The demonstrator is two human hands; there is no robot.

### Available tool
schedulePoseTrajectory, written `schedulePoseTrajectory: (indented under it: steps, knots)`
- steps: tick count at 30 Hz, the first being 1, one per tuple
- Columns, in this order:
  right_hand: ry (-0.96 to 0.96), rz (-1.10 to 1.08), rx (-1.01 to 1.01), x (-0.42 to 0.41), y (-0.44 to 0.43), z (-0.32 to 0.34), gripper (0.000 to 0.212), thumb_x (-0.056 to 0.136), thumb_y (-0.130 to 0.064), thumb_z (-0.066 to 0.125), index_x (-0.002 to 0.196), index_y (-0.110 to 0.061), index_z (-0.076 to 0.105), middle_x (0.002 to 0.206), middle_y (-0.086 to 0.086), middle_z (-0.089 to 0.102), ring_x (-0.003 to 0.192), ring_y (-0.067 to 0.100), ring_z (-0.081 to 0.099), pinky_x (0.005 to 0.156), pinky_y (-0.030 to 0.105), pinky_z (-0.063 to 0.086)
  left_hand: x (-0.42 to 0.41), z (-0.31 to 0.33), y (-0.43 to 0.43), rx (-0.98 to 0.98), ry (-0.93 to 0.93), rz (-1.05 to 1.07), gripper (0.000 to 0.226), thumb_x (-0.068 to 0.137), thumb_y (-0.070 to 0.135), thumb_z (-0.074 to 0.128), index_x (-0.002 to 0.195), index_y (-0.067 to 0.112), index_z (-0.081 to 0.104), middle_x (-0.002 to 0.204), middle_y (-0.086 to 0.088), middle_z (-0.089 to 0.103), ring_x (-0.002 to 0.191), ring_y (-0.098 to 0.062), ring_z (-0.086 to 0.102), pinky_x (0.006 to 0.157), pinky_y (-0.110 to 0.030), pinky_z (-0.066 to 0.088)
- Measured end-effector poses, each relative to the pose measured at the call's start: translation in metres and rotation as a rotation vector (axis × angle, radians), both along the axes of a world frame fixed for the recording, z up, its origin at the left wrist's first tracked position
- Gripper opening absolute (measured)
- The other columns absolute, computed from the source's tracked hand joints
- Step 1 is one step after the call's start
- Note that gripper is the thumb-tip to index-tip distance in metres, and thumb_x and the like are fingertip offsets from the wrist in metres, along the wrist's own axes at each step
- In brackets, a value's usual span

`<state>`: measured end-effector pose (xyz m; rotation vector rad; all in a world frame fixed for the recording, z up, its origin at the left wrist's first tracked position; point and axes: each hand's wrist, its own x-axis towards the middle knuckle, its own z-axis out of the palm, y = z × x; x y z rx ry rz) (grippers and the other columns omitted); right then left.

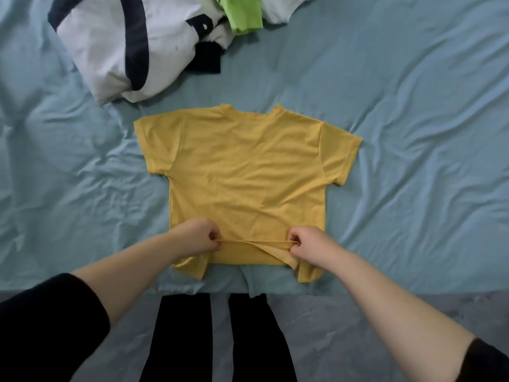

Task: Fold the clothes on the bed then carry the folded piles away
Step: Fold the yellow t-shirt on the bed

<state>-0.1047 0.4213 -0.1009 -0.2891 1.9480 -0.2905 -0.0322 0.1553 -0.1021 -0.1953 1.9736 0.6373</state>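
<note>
Because I want a straight edge to fold from, my left hand (197, 237) and right hand (309, 244) each clamp their fingers (214, 235) on the near hem of the yellow t-shirt (242, 166), which lies flat on the bed (413, 133) beyond them, unfolded clothes (110, 51) waiting farther off.

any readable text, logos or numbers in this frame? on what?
"P" or "D": one dark block letter on the white and navy garment, partly hidden in a fold; cannot tell which.
Yellow T-shirt: no text visible.
Green garment: no text visible.
Bed sheet: no text visible.
</note>
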Motion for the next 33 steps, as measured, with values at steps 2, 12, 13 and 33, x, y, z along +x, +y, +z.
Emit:
schedulePoseTrajectory:
  steps: [2, 12, 13, 33]
  knots:
    - [-0.010, 0.058, 0.019, -0.015, -0.004, -0.001, 0.017, 0.079, -0.008, 0.056, 0.090, -0.021, 0.062, 0.088, -0.001, 0.059, 0.085, 0.021, 0.057, 0.067, 0.027, 0.042, -0.013, 0.004, -0.024, -0.013, 0.021, 0.029, 0.008, 0.084, 0.030, 0.066, 0.091, 0.027, 0.068, 0.082, 0.015, 0.057, 0.076, -0.004, 0.052, 0.057, -0.014, 0.035]
    - [0.196, -0.138, 0.092, -0.088, -0.018, 0.003, 0.025, 0.080, -0.002, 0.049, 0.082, -0.025, 0.057, 0.092, 0.001, 0.061, 0.087, 0.023, 0.060, 0.072, 0.031, 0.048, -0.075, 0.019, -0.080, -0.063, 0.155, 0.225, 0.026, 0.082, 0.006, 0.050, 0.077, 0.028, 0.063, 0.083, 0.006, 0.062, 0.077, -0.011, 0.055, 0.061, -0.022, 0.041]
    - [0.210, -0.172, 0.074, -0.090, -0.019, 0.004, 0.024, 0.081, -0.005, 0.051, 0.089, -0.026, 0.058, 0.093, -0.001, 0.061, 0.087, 0.020, 0.059, 0.073, 0.031, 0.049, -0.078, 0.018, -0.081, -0.065, 0.169, 0.263, 0.027, 0.083, 0.004, 0.048, 0.079, 0.026, 0.063, 0.086, 0.004, 0.063, 0.080, -0.014, 0.056, 0.063, -0.023, 0.043]
    - [0.325, -0.125, 0.069, -0.097, 0.002, 0.003, 0.035, 0.077, -0.036, 0.076, 0.096, -0.024, 0.050, 0.086, -0.012, 0.053, 0.087, 0.017, 0.058, 0.073, 0.035, 0.050, -0.084, 0.002, -0.087, -0.127, 0.209, 0.337, 0.018, 0.087, 0.016, 0.055, 0.094, 0.023, 0.070, 0.093, 0.009, 0.064, 0.077, -0.003, 0.054, 0.059, -0.016, 0.040]
